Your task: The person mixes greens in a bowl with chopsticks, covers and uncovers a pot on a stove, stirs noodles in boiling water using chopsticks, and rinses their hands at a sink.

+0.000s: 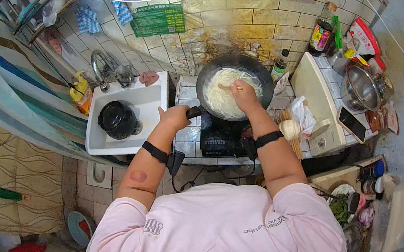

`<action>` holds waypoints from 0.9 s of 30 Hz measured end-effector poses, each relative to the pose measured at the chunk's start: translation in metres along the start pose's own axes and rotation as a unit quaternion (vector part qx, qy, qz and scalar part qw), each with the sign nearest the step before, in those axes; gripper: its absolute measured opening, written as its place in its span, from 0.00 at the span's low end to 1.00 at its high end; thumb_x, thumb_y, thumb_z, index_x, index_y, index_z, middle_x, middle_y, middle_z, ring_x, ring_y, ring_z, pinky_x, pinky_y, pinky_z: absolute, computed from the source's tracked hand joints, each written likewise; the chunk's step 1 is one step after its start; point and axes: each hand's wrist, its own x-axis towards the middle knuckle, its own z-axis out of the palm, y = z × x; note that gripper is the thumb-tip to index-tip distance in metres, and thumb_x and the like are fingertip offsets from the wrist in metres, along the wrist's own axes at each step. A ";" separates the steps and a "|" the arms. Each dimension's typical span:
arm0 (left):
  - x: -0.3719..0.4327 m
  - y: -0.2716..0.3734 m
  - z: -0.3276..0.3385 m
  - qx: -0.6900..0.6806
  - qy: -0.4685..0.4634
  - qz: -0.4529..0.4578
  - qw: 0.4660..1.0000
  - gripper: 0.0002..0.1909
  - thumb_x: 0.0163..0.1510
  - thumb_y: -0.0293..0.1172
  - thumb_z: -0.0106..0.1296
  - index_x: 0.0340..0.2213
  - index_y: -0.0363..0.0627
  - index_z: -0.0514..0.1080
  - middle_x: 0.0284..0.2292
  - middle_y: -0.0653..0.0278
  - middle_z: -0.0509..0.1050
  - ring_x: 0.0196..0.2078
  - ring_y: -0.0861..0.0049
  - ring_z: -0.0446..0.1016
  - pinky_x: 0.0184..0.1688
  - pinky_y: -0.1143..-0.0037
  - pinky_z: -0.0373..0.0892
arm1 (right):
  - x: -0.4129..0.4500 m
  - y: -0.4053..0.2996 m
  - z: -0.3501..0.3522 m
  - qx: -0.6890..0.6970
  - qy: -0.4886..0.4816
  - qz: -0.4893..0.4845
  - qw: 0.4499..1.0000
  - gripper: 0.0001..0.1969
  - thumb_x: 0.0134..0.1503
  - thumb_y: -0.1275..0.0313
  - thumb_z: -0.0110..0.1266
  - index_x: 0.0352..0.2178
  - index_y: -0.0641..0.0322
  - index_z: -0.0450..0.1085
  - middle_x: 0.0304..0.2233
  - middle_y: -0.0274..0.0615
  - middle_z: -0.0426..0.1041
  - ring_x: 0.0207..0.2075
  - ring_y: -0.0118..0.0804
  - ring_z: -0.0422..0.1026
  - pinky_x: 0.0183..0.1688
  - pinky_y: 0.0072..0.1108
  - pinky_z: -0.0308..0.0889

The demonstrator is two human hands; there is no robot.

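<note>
A dark wok [204,71] stands on a black cooktop [219,141], its inside filled with pale noodles [224,89] in whitish liquid. My left hand [176,117] grips the black wok handle [194,112] at the lower left of the pan. Over the noodles, my right hand [245,95] is closed around wooden chopsticks [229,87]; how far their tips reach into the food cannot be told. Right of the cooktop lie a bundle of thin wooden sticks [295,147], a round pale item [290,128] and a white plastic bag [303,115].
At left is a white sink [156,97] holding a black pot [118,119], under a metal faucet [98,71]. A small sauce bottle [279,65] stands behind the wok. The raised right ledge bears a large sauce bottle [321,33], a steel colander [361,87] and a phone [352,124].
</note>
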 end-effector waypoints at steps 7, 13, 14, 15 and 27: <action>0.011 -0.011 0.008 0.042 -0.039 0.000 0.998 0.19 0.45 0.30 0.52 0.42 0.56 0.71 0.42 0.63 0.75 0.48 0.64 0.72 0.54 0.47 0.52 | -0.033 -0.012 -0.044 -0.040 0.023 0.116 0.992 0.18 0.57 0.58 0.43 0.26 0.62 0.70 0.24 0.50 0.72 0.30 0.51 0.70 0.36 0.34 0.64; 0.021 -0.020 0.014 0.038 -0.035 0.047 0.998 0.17 0.47 0.28 0.47 0.42 0.54 0.71 0.41 0.60 0.75 0.46 0.62 0.73 0.46 0.63 0.68 | -0.054 -0.050 -0.068 -0.024 0.116 0.171 0.978 0.30 0.59 0.46 0.34 0.22 0.63 0.68 0.22 0.49 0.70 0.28 0.51 0.70 0.35 0.32 0.63; 0.027 -0.024 0.017 0.037 -0.040 0.053 0.997 0.18 0.47 0.28 0.47 0.42 0.53 0.70 0.41 0.59 0.75 0.45 0.62 0.73 0.43 0.66 0.70 | -0.054 -0.049 -0.071 -0.044 0.132 0.177 0.974 0.31 0.59 0.45 0.33 0.22 0.63 0.68 0.22 0.49 0.71 0.29 0.51 0.70 0.35 0.33 0.63; 0.028 -0.023 0.016 0.037 -0.041 0.057 0.997 0.18 0.47 0.28 0.47 0.42 0.53 0.70 0.41 0.59 0.75 0.45 0.62 0.73 0.43 0.66 0.70 | -0.056 -0.047 -0.075 -0.063 0.152 0.185 0.969 0.31 0.59 0.44 0.32 0.22 0.62 0.68 0.22 0.49 0.71 0.29 0.51 0.70 0.35 0.33 0.63; 0.034 -0.033 0.027 0.025 -0.027 0.117 0.992 0.16 0.46 0.26 0.46 0.40 0.49 0.71 0.40 0.56 0.75 0.44 0.60 0.73 0.44 0.66 0.69 | -0.027 -0.021 -0.008 0.120 0.107 0.196 0.967 0.19 0.62 0.60 0.38 0.28 0.67 0.66 0.23 0.43 0.70 0.21 0.32 0.72 0.22 0.22 0.70</action>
